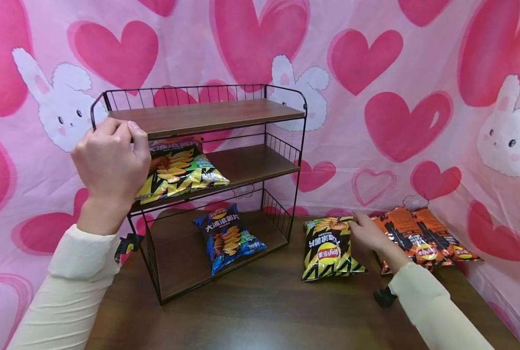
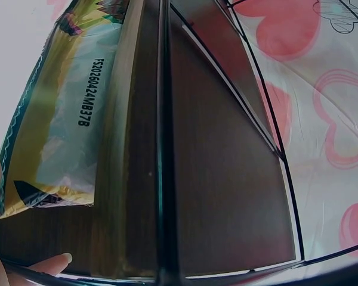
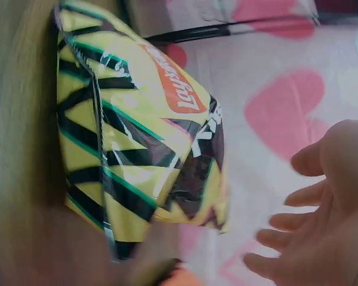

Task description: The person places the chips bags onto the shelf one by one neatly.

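At the upper left of a black wire rack (image 1: 242,108) with wooden shelves, my left hand (image 1: 111,163) is curled round the rack's side frame. One of its fingertips (image 2: 58,263) shows beside the black wire in the left wrist view. My right hand (image 1: 369,236) is beside the upper right edge of a yellow-and-black chip bag (image 1: 330,250) on the table. The right wrist view shows its fingers (image 3: 301,193) spread and apart from that bag. A yellow chip bag (image 1: 185,170) lies on the middle shelf, partly behind my left hand. On the bottom shelf leans a blue chip bag (image 1: 231,238).
Several orange-and-black chip bags (image 1: 417,238) lie at the right, partly behind my right hand. A pink cloth (image 1: 347,146) with hearts and rabbits hangs behind the wooden table (image 1: 264,311). The rack stands at the table's left.
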Available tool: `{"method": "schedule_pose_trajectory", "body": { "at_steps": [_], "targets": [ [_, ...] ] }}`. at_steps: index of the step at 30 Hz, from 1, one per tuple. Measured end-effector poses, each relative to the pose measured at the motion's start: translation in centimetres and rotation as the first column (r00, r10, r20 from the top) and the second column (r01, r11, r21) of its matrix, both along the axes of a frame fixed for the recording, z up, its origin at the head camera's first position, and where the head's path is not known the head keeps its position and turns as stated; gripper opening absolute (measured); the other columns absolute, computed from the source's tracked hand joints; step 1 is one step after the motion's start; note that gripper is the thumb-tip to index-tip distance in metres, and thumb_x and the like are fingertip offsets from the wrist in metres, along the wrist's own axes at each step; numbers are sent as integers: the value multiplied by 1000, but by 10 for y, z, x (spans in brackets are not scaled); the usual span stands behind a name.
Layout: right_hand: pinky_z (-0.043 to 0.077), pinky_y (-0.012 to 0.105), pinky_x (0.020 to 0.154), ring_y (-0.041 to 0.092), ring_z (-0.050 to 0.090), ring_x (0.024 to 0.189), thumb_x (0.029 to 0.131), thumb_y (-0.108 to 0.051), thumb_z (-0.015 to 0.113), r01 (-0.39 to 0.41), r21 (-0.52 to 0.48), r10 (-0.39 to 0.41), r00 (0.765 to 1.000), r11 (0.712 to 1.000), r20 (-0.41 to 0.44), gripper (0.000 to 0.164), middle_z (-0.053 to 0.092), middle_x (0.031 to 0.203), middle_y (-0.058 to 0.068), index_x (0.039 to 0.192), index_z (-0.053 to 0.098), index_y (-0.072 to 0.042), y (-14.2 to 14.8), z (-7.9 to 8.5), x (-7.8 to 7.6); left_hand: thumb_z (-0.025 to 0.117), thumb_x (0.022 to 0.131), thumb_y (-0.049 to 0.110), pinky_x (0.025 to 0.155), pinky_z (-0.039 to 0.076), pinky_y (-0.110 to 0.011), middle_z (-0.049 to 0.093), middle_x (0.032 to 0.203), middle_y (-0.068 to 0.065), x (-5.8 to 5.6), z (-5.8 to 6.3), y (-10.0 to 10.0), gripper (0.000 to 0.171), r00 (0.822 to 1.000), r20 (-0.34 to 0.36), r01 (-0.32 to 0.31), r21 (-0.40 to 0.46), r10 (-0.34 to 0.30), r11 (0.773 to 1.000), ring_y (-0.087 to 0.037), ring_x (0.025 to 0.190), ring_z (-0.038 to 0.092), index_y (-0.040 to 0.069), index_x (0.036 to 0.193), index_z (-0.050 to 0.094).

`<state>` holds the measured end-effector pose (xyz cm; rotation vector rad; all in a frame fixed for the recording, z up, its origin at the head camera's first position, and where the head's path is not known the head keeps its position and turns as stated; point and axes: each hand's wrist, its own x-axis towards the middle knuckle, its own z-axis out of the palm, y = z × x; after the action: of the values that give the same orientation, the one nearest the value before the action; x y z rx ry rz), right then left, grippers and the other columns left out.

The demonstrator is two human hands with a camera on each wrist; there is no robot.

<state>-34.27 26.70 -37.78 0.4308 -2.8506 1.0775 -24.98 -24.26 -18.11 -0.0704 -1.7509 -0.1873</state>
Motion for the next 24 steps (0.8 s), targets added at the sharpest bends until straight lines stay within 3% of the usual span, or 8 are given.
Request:
{"method": "schedule_pose_trajectory", "body": {
  "at_steps": [4,8,11,15,24],
  "targets": [
    [25,67,115,57,31,142,108,-23,41,45,281,4,985,959,-172,60,31,153,42,151,29,18,-24,7,-6,40,103,28,62,46,-67,70,92,-27,0,1,-2,54,1000,-16,-1,3,1,1000,-55,74,62,-14,87,72],
    [19,71,115,56,25,147,109,-31,38,48,429,13,990,902,-140,63,28,158,37,153,31,13,-46,0,-9,41,103,29,63,49,-66,71,92,-27,-1,-1,-1,55,1000,2,6,0,-6,1000,-54,74,63,-14,88,72],
    [12,74,115,55,17,150,110,-37,33,17,473,-3,1000,881,-30,65,21,163,33,156,28,9,-57,-8,-11,41,103,30,63,50,-66,71,92,-27,-1,-2,0,56,1000,12,13,-1,-13,1000,-54,75,64,-13,88,73],
    [7,75,115,54,8,151,110,-40,29,-6,494,-46,995,869,93,67,13,166,31,158,22,7,-62,-18,-14,40,103,30,63,49,-66,70,91,-26,-3,-2,1,56,1000,3,19,-1,-19,1000,-53,74,63,-13,88,73],
    [6,75,115,55,8,151,110,-42,30,-1,517,-80,988,856,135,69,12,165,32,158,23,7,-59,-29,-14,42,103,28,64,50,-66,71,93,-27,-1,0,1,53,1000,4,-2,3,2,1000,-55,75,63,-14,89,73]
  ]
}}
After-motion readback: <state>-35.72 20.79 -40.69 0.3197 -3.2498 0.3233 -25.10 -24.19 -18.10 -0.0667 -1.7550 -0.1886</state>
